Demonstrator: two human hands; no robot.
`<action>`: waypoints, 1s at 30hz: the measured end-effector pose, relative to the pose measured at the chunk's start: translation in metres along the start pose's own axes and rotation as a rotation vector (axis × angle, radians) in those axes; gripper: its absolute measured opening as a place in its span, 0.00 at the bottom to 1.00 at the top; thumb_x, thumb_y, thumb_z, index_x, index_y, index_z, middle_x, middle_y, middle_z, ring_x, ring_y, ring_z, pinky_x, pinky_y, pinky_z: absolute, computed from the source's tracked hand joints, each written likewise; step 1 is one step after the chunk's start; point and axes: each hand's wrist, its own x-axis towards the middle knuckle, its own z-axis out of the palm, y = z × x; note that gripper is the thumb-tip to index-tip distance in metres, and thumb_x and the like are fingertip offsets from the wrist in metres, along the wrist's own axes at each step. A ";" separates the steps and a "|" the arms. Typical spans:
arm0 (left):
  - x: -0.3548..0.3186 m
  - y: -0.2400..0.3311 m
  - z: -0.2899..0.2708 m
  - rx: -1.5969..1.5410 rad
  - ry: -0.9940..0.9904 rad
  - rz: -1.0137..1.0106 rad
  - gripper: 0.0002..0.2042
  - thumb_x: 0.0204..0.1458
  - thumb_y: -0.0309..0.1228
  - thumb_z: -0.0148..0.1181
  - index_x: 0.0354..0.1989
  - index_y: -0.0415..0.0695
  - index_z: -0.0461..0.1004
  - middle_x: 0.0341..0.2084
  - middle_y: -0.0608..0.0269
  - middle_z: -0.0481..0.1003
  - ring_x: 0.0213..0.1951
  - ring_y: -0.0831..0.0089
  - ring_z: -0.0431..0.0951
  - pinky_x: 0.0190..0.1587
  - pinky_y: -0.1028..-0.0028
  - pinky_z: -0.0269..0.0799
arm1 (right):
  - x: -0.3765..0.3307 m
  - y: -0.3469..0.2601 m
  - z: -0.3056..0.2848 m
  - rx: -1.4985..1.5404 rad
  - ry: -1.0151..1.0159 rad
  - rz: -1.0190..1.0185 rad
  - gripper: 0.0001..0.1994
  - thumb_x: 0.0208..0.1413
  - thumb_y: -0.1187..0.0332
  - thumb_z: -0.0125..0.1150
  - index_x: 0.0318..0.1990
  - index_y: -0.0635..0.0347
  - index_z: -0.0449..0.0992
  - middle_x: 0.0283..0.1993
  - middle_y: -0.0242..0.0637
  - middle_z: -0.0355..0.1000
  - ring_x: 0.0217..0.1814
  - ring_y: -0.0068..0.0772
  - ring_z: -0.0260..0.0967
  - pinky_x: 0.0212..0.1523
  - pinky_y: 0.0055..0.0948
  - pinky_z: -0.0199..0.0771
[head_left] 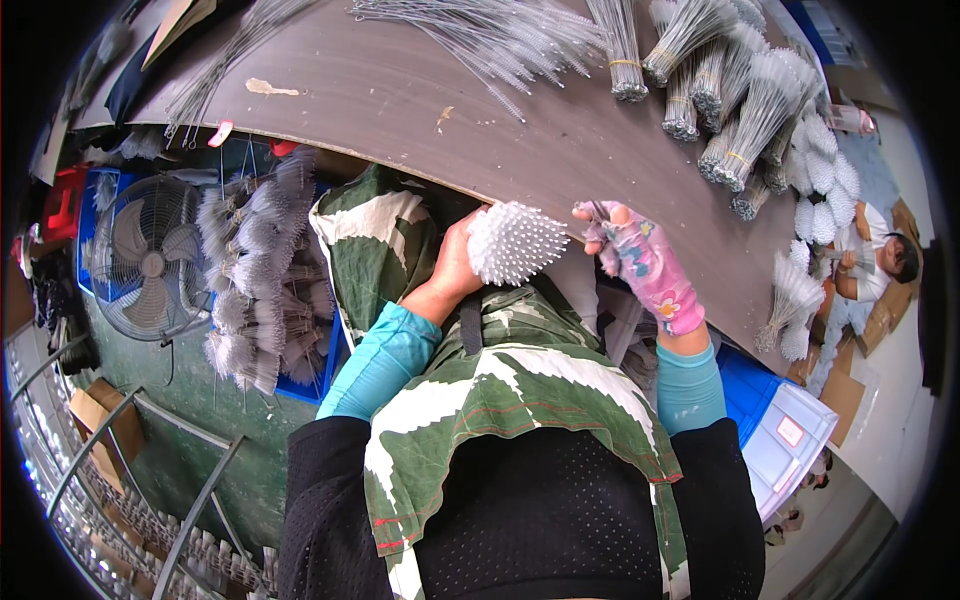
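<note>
My left hand is bare and grips a round bundle of white bristle brushes, held end-on at the table's near edge. My right hand wears a pink patterned glove and is closed on a small dark tool or wire end near its fingertips, just right of the bundle. Both forearms wear teal sleeves. A green and white patterned apron covers my lap.
The brown table carries loose wire brushes and several tied bundles at the back right. A blue crate of grey brushes and a floor fan stand at my left. Another person sits at far right.
</note>
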 end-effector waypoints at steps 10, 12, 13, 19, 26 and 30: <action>0.004 -0.002 -0.007 0.414 -0.093 0.152 0.20 0.46 0.27 0.62 0.50 0.40 0.70 0.45 0.58 0.74 0.48 0.69 0.73 0.53 0.72 0.66 | 0.023 -0.039 -0.005 -0.819 -0.181 -0.406 0.24 0.46 0.53 0.64 0.43 0.66 0.73 0.38 0.46 0.74 0.39 0.42 0.72 0.40 0.32 0.71; 0.005 0.000 -0.008 0.467 -0.122 0.180 0.20 0.46 0.27 0.62 0.50 0.41 0.70 0.46 0.58 0.74 0.49 0.68 0.73 0.53 0.72 0.65 | 0.030 -0.035 -0.009 -0.787 -0.236 -0.372 0.32 0.39 0.58 0.72 0.51 0.65 0.68 0.46 0.42 0.70 0.45 0.33 0.70 0.46 0.31 0.70; 0.006 -0.001 -0.009 0.486 -0.152 0.178 0.20 0.45 0.28 0.62 0.50 0.41 0.70 0.46 0.57 0.74 0.50 0.68 0.72 0.54 0.71 0.65 | 0.031 -0.032 -0.009 -0.790 -0.237 -0.374 0.32 0.39 0.58 0.72 0.51 0.65 0.68 0.46 0.42 0.70 0.45 0.33 0.70 0.46 0.31 0.70; 0.011 0.015 -0.001 0.581 -0.348 0.208 0.28 0.39 0.34 0.69 0.51 0.42 0.69 0.50 0.56 0.70 0.52 0.66 0.70 0.56 0.71 0.62 | 0.022 0.023 0.015 -0.330 -0.198 -0.462 0.51 0.29 0.60 0.78 0.63 0.65 0.53 0.58 0.41 0.62 0.62 0.34 0.57 0.63 0.33 0.53; -0.001 0.021 0.018 0.499 -0.166 0.214 0.29 0.38 0.32 0.70 0.51 0.43 0.68 0.49 0.57 0.69 0.51 0.66 0.70 0.55 0.71 0.62 | 0.014 0.060 0.040 -0.167 0.119 -0.444 0.39 0.32 0.63 0.73 0.55 0.65 0.62 0.50 0.44 0.68 0.53 0.38 0.67 0.54 0.32 0.65; -0.004 -0.012 0.016 0.791 -0.055 0.367 0.24 0.44 0.36 0.62 0.52 0.45 0.68 0.51 0.59 0.68 0.54 0.62 0.67 0.59 0.68 0.58 | 0.012 0.067 0.057 -0.283 0.280 -0.468 0.38 0.33 0.63 0.72 0.54 0.65 0.61 0.49 0.46 0.68 0.51 0.42 0.68 0.53 0.33 0.67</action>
